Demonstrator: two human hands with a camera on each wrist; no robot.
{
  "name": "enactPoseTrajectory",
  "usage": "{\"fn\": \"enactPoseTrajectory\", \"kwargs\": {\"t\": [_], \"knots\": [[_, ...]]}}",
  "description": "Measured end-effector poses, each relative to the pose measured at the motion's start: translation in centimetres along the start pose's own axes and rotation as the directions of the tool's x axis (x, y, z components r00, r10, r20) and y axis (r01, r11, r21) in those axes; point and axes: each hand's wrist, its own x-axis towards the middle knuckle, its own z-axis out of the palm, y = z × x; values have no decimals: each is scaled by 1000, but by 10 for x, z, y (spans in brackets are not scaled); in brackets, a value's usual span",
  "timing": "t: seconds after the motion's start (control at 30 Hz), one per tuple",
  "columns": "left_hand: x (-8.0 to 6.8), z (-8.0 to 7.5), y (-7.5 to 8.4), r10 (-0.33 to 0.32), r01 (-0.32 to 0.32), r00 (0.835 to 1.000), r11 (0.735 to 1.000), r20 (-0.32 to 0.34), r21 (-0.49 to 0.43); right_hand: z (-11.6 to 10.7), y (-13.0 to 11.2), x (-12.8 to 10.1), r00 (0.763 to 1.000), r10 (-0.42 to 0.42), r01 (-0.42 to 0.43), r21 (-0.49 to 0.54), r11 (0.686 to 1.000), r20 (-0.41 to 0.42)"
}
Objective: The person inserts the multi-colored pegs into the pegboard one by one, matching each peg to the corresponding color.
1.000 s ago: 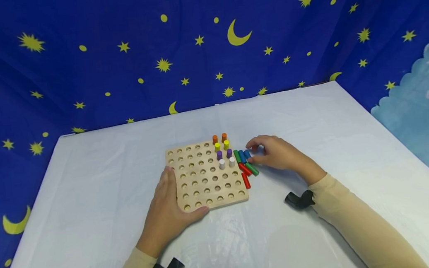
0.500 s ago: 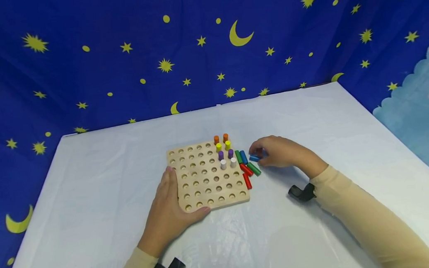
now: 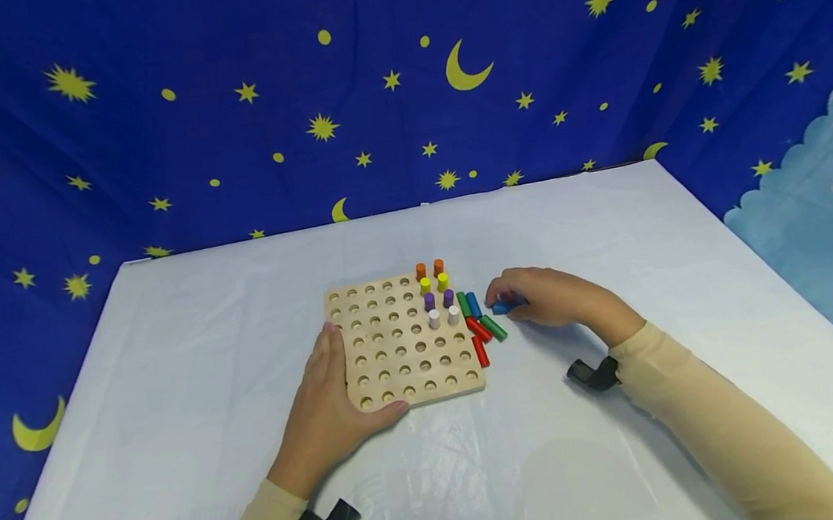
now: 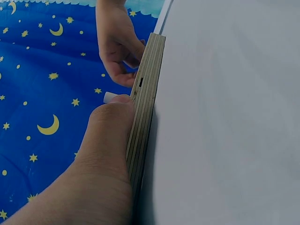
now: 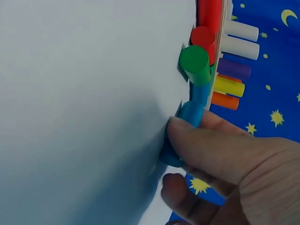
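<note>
A wooden peg board [image 3: 387, 364] lies on the table with rows of round holes. My left hand [image 3: 325, 411] rests against its near left corner, fingers straight along the left edge, thumb along the front edge. Pairs of orange [image 3: 420, 271], yellow [image 3: 425, 285], purple [image 3: 429, 301] and white pegs [image 3: 433, 319] stand upright at its right side. Just right of the board, my right hand [image 3: 545, 295] pinches a blue peg [image 5: 190, 114] between thumb and fingers, low over the table. The fingers partly cover that peg in the head view.
Beside the board's right edge lie another blue peg [image 3: 473, 304], two green pegs [image 3: 494, 327] and two red pegs [image 3: 480, 351]. A blue cloth [image 3: 267, 101] with yellow stars and moons hangs behind the white table [image 3: 217, 306].
My right hand has taken hold of one blue peg and drawn it slightly right, away from the other loose pegs. My left hand stays at the board's corner.
</note>
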Motion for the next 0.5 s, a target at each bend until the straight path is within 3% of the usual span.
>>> {"fn": "enactPoseTrajectory", "kwargs": {"t": [0.3,0.5], "knots": [[0,-1,1,-5,5,1000,1000,7,-3,8,3,-5,995,-51,59,87,994,-90],[-1,-1,0,5,-5,1000,1000,0,0,12,-1,-7,989,-59,90,228,970,-137]]}}
